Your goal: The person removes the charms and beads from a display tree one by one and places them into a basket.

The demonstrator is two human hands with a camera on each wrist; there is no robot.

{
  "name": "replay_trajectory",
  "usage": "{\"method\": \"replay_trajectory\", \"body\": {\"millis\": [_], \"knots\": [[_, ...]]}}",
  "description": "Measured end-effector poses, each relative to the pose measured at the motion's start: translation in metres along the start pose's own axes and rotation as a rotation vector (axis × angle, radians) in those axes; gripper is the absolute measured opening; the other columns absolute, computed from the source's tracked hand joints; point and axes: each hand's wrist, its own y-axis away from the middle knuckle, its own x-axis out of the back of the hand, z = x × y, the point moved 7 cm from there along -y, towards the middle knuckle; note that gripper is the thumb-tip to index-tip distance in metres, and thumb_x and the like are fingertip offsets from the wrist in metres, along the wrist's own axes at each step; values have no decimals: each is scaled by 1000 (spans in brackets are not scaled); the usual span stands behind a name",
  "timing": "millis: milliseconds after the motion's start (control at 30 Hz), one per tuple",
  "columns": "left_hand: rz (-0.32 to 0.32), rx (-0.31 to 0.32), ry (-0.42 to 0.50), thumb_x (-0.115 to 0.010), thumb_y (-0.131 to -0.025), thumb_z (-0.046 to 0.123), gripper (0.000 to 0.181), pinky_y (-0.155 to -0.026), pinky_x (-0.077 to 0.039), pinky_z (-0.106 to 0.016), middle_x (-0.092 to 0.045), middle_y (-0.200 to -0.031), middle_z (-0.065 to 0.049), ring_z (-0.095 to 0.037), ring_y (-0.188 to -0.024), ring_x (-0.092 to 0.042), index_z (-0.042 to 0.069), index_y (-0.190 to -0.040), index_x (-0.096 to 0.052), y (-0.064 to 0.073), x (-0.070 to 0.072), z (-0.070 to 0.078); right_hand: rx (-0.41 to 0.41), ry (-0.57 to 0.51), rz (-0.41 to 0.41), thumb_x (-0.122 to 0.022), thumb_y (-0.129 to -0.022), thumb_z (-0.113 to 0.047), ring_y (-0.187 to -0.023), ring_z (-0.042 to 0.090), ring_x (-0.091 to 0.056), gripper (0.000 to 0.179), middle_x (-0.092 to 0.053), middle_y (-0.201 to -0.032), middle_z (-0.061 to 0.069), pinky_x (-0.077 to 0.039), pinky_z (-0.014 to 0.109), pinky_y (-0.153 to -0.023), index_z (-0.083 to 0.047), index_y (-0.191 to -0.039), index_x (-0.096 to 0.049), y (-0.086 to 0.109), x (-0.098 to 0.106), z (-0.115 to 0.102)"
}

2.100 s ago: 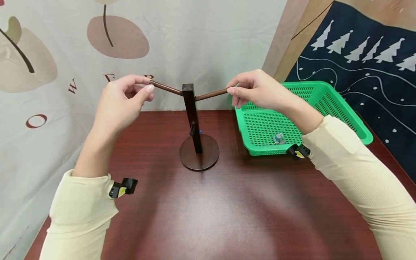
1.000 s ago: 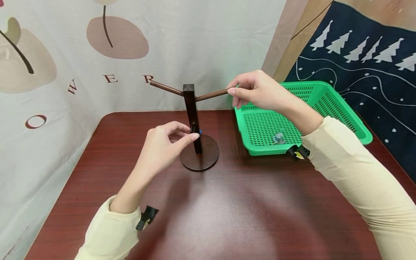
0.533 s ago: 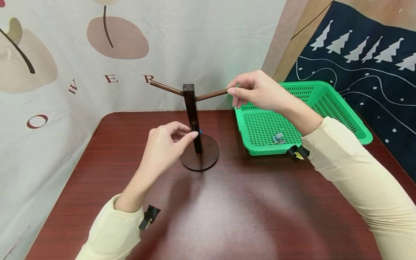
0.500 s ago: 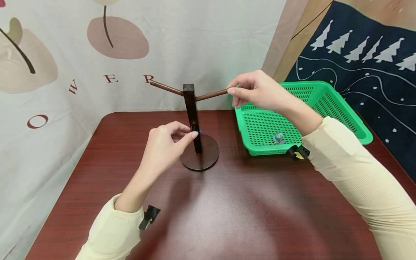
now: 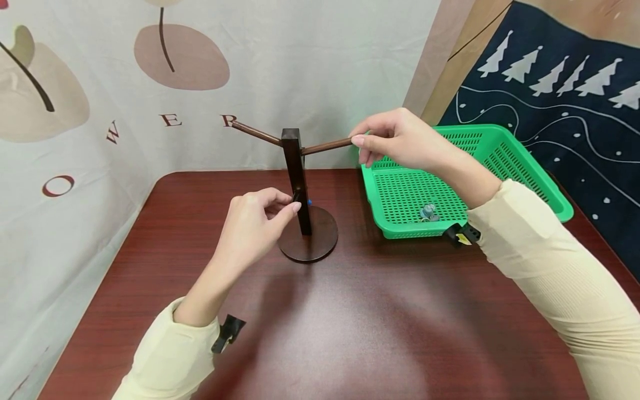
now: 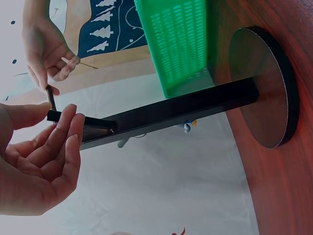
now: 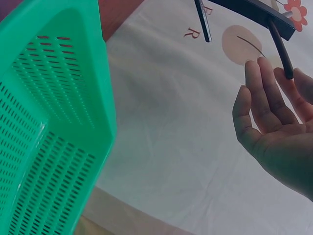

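Observation:
A dark wooden stand with a square post (image 5: 295, 172), a round base (image 5: 320, 244) and slanted pegs stands upright on the table. My left hand (image 5: 252, 225) pinches a short lower peg (image 6: 100, 122) on the near side of the post between thumb and fingers. At the upper right, my right hand (image 5: 395, 139) pinches the tip of another peg (image 5: 327, 146); its lower fingers hang loosely in the right wrist view. The upper left peg (image 5: 257, 133) points up and left with no hand on it. A small blue thing (image 6: 187, 127) shows behind the post.
A green perforated basket (image 5: 415, 230) sits at the right, beneath my right forearm. Small blue-grey trinkets (image 5: 428, 212) lie in it. A printed cloth (image 5: 320, 72) hangs behind the reddish-brown table (image 5: 320, 333), and a dark tree-patterned cloth (image 5: 550, 111) covers the right side.
My left hand has let go of the upper left peg, moved down and right, and taken hold of the lower peg. My right hand has stayed at its peg tip.

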Motion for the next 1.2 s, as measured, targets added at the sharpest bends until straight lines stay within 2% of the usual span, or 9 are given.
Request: {"method": "replay_trajectory", "body": {"millis": [200,533,800,900,1000,1100,1200], "knots": [[-17,-2,-8,-61,-86,10,13,-63,-48,-32,-70,-78,-4,-14,-66,-65,2,-91,-69,1,3,-1,-9,4,0,-53,-93,-20,-75,22,-60,24,-63,-78,12,-49,28,-72,-1,-105,-63,3,1,2],[-54,22,-26,-55,-88,7,16,-59,-43,-30,-69,-79,-5,-15,-66,-63,1,-96,-68,-2,11,-7,-41,34,-3,-55,-92,-18,-74,25,-60,24,-64,-77,14,-49,27,-70,0,-105,-62,8,3,10],[-103,46,-38,-48,-89,1,21,-52,-33,-29,-69,-83,-7,-14,-50,-41,1,-99,-67,-8,18,-16,-70,64,-19,-56,-91,-15,-72,23,-61,22,-64,-74,8,-49,27,-70,1,-105,-62,15,3,24],[-120,59,-38,-48,-89,2,21,-53,-34,-30,-69,-84,-7,-15,-49,-39,3,-98,-67,-11,20,-21,-79,57,-32,-56,-91,-14,-72,23,-61,20,-65,-75,9,-50,27,-69,2,-103,-62,18,2,30],[-128,67,-35,-49,-90,3,19,-57,-35,-31,-69,-84,-7,-18,-56,-46,4,-97,-67,-15,21,-24,-84,56,-44,-56,-91,-13,-73,25,-61,19,-64,-75,9,-50,27,-69,1,-103,-62,21,2,35],[-133,69,-34,-50,-91,3,18,-64,-37,-33,-69,-84,-8,-20,-73,-56,3,-98,-67,-19,22,-27,-84,68,-52,-56,-91,-11,-73,25,-61,18,-64,-76,9,-50,27,-69,1,-102,-63,23,2,38],[-140,75,-38,-50,-91,4,18,-70,-38,-34,-69,-85,-8,-22,-86,-59,3,-98,-66,-22,24,-28,-86,81,-64,-56,-91,-11,-73,25,-61,18,-65,-76,9,-50,27,-69,0,-103,-63,24,1,42]]}}
